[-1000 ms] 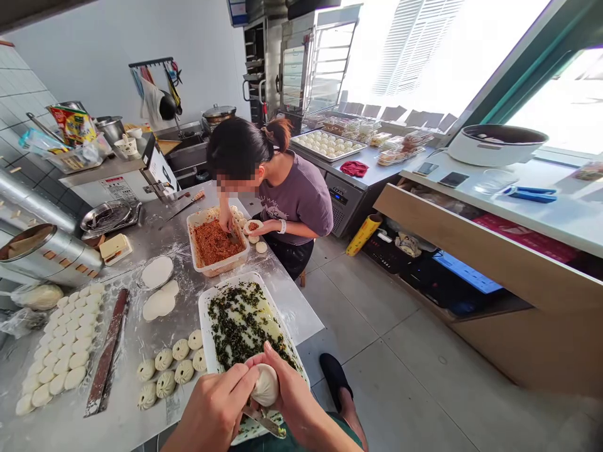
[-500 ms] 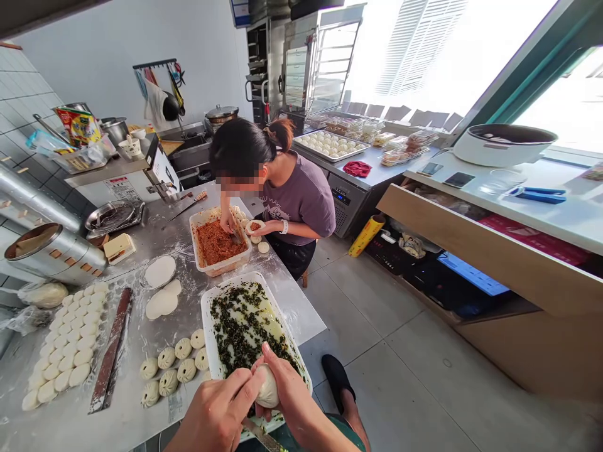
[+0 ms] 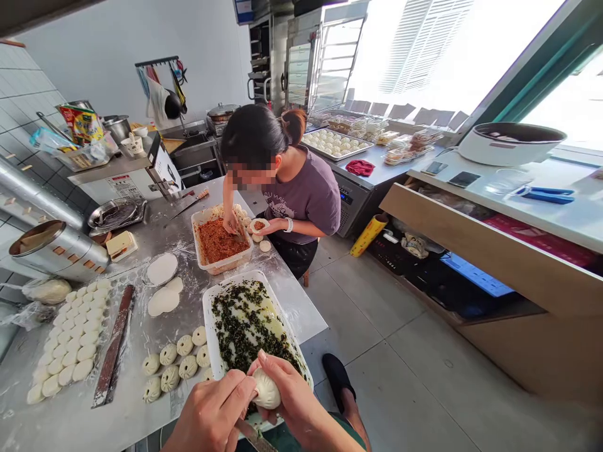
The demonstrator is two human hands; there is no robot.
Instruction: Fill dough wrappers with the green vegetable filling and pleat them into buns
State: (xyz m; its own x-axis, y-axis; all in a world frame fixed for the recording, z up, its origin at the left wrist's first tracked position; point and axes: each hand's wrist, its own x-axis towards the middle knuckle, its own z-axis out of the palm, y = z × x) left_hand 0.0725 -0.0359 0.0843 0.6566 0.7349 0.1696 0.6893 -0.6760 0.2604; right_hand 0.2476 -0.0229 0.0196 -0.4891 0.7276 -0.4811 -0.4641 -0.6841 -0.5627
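A pleated, filled dough bun (image 3: 266,389) rests in my right hand (image 3: 294,392), whose fingers curl round it. My left hand (image 3: 211,405) pinches the bun's edge between thumb and fingertips. A flat metal filling spatula (image 3: 257,436) sticks out below my left hand; its grip is hidden under the curled fingers. Beneath both hands lies a white tray (image 3: 210,326) with chopped dark green filling (image 3: 247,320) spread in it. Left of the tray, finished pleated buns (image 3: 170,378) stand in rows on the steel table (image 3: 141,433).
A co-worker (image 3: 301,188) sits across, one hand in a tub (image 3: 200,257) of red-brown filling, the other holding a filled wrapper (image 3: 259,226). Flattened dough rounds (image 3: 164,301), a dark wooden stick (image 3: 113,345) and many dough pieces (image 3: 70,339) lie left. Cabinets (image 3: 471,251) stand right.
My left fingertips have shifted slightly along the bun's edge, and the bun has turned a little in my right hand. The view has shifted slightly. The co-worker's hands stay at the tub.
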